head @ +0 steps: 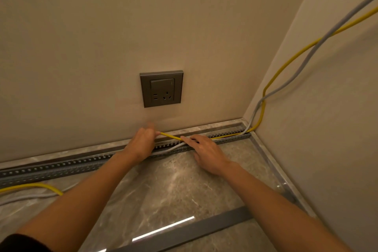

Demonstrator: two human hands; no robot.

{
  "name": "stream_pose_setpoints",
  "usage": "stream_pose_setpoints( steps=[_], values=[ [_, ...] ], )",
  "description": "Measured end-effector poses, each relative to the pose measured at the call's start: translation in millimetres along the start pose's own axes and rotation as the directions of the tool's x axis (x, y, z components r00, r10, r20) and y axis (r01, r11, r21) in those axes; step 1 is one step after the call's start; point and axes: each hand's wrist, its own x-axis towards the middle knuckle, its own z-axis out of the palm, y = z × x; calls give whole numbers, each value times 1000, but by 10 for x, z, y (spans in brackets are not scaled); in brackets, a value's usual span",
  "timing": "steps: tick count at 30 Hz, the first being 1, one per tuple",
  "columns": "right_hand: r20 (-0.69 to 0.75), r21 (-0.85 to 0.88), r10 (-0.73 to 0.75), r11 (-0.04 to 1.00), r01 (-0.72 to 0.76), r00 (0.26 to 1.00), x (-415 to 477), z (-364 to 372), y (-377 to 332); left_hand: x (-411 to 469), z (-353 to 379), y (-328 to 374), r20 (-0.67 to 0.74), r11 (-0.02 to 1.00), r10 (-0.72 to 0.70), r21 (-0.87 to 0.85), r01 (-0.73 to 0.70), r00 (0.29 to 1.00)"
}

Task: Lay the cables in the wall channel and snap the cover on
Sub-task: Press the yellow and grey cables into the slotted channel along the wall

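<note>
- Slotted grey channel [61,166] at the foot of the wall, along the floor [173,182] edge, reaching the right-hand corner.
- Yellow cable [286,63] and grey cable [306,59] down the side wall into the corner, then into the channel.
- Right portion, corner to hands: both cables seated between the slotted walls. Left portion: channel without cables; loose lengths of both on the floor at far left.
- Left hand [141,143]: closed in a pinch on the yellow cable, lifted slightly above the channel; blurred, exact finger placement not discernible.
- Right hand [206,152]: flat, fingers extended, pressed down on the cables at the channel; not closed around anything.
- Grey cable just beside the left hand: bowed up and partly out over the front wall.
- Long grey strip [184,231] on the floor near the bottom edge, well apart from the channel; probably the cover, not yet fitted.
- Risk: excess pull by the left hand; probable result, seated length drawn back out near the corner.
- Risk: grey cable left over the slotted fingers; probable result, cover not latched, or jacket pinched.
- Risk: cables crossed inside; probable result, raised bulk and a cover popped open.
- Risk: slack at far left snagged under the forearm.
- Wall socket [161,89] above the channel: no brand, label or writing legible anywhere.
</note>
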Motion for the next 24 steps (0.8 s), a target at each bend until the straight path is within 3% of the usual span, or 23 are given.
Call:
stream_pose_setpoints(
  steps=[3, 7, 12, 17, 24],
  values=[
    [4, -24, 3, 1000, -3, 1000, -7, -12, 20, -16, 52, 8, 8, 999, 3, -47, -2, 1000],
    [-112, -59, -42, 998, 36, 993, -53, -6, -2, -41, 92, -7, -21, 994, 9, -107, -11, 1000],
    [-129, -161, -2, 987, -19, 992, 3, -41, -100, -33, 130, -9, -77, 995, -9, -99, 1, 997],
    [-191, -119, 146, 978, -170, 971, 70, -149, -121, -58, 125, -3, -145, 995, 13, -92, -26, 989],
    [-55, -113, 307, 944, -311, 950, 182, -193, -118, -61, 118, 38, -154, 998, -20, -55, 11, 988]
  ],
)
